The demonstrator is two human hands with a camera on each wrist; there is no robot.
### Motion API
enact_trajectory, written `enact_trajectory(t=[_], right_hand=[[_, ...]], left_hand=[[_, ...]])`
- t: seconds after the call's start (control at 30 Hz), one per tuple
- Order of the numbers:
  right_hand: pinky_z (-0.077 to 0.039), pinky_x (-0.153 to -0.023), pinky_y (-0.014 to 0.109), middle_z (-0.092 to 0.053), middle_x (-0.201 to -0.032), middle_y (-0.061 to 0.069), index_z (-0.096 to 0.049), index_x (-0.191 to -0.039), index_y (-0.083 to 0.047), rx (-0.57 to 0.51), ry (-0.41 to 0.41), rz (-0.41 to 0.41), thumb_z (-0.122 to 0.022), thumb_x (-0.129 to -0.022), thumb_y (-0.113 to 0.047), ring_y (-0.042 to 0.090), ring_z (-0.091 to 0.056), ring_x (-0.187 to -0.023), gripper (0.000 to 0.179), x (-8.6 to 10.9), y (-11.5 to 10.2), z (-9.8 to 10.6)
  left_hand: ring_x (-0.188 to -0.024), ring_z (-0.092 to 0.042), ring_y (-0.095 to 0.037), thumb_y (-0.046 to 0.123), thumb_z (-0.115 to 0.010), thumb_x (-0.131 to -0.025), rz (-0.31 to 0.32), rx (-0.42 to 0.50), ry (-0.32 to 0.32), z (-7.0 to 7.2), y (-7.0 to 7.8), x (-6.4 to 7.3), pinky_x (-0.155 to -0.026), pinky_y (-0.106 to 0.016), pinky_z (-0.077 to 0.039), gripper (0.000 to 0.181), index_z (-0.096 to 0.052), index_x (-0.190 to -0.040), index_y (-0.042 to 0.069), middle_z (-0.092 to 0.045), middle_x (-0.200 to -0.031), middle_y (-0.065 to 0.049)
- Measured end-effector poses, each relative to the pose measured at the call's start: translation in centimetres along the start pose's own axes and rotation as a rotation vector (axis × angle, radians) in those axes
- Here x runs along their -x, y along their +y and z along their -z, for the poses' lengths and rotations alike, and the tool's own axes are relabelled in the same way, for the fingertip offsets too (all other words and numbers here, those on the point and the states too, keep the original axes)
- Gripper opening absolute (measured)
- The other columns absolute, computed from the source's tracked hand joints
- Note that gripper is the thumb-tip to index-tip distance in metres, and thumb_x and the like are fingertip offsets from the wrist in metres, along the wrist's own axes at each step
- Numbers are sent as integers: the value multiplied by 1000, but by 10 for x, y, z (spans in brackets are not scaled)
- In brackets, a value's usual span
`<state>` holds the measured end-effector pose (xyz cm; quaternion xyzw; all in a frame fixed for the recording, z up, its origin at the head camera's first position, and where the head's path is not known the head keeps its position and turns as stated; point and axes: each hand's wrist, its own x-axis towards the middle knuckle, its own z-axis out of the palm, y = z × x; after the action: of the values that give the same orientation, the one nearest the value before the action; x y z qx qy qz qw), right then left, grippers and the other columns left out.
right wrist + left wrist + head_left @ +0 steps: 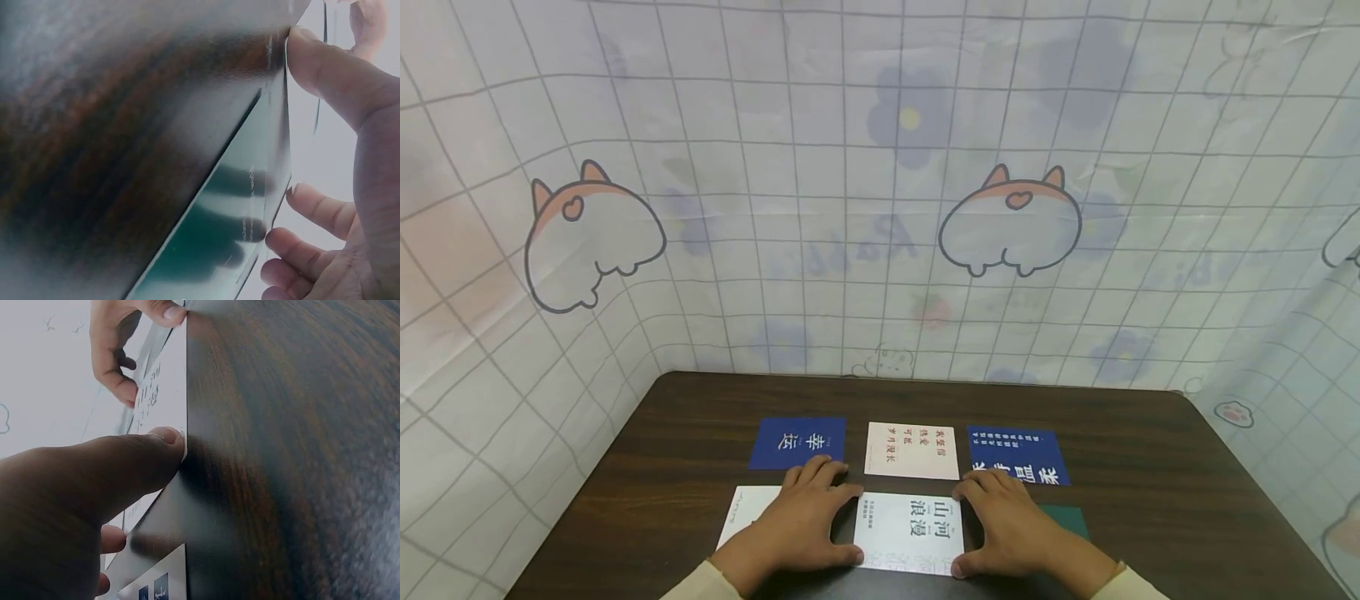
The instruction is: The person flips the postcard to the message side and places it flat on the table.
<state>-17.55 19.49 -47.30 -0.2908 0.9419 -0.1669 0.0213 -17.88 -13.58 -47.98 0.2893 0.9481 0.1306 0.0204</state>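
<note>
A white card (898,533) with dark green Chinese characters lies at the front middle of the table, between the two hands. My left hand (805,517) holds its left side, thumb at the near corner and index finger at the far corner. On the opposite side, my right hand (1011,521) grips the card's right corners the same way. The left wrist view shows the left thumb (165,440) on the card's near edge. Partly under the left hand lies another white card (747,507). A green card (1066,520) is partly hidden by the right hand.
Behind the hands, a row holds a blue card (771,442), a cream card with red characters (910,450) and another blue card (1022,446). They lie on a dark wood-grain table (1157,467). A white gridded curtain (880,317) hangs along the back and sides.
</note>
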Motion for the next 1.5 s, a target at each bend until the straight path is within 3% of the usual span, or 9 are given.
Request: enact_trajectory(t=[0.2,0.33,0.57,0.87,1.0,1.17,1.33,1.5], right_hand=[[-34,-105,64,-55,-132,5,-59,-124,-14,-17,7,-15,-89,-63,-64,33,-47,-126,84,1,0,-2],[-33,-105,65,-56,-131,5,-58,-126,-14,-33,11,-27,-89,-62,-64,34,-47,-126,87,2,-1,-1],[-33,-106,64,-59,-131,7,-56,-128,-14,-42,8,-58,-91,-61,-62,32,-50,-125,89,2,-3,-2],[-33,-107,62,-63,-126,7,-58,-126,-11,-81,14,-100,-92,-68,-48,32,-52,-122,77,3,-6,0],[-41,-98,53,-63,-105,-4,-59,-123,-11,-132,6,-133,-93,-70,-39,21,-56,-102,69,2,-7,2],[-46,-73,34,-56,-85,-14,-57,-121,-11,-221,-7,-132,-90,-78,-26,7,-54,-78,56,1,-6,2],[-44,-67,28,-57,-80,-16,-53,-120,-11,-298,15,-96,-84,-85,-16,2,-54,-71,47,3,-6,4],[-44,-64,27,-58,-79,-15,-52,-118,-10,-349,20,-91,-83,-85,-12,3,-54,-69,45,4,-7,6]], left_hand=[[-144,-31,-40,70,-77,-75,11,14,-6,1,2,0,-107,-65,-28,90,-58,-146,18,-45,-151,-12],[-144,-31,-39,69,-78,-73,11,17,0,1,3,-1,-107,-65,-29,86,-61,-141,19,-46,-151,-11],[-138,-37,-32,64,-83,-71,-14,2,61,0,4,-1,-105,-60,-32,83,-63,-135,16,-51,-145,-8],[-131,-45,-27,53,-87,-74,-20,41,123,-3,5,0,-103,-56,-35,74,-62,-133,16,-58,-136,-1],[-129,-48,-26,45,-88,-78,3,98,131,-4,5,0,-104,-55,-34,67,-62,-132,16,-62,-134,0],[-120,-53,-24,37,-86,-82,43,172,134,-3,7,-1,-101,-51,-37,58,-63,-131,16,-67,-121,4],[-102,-57,-15,27,-86,-83,52,237,143,-1,10,0,-94,-48,-41,50,-64,-127,15,-61,-92,21],[-100,-61,-17,22,-84,-85,69,305,135,1,12,0,-95,-49,-44,48,-63,-127,16,-63,-82,29]])
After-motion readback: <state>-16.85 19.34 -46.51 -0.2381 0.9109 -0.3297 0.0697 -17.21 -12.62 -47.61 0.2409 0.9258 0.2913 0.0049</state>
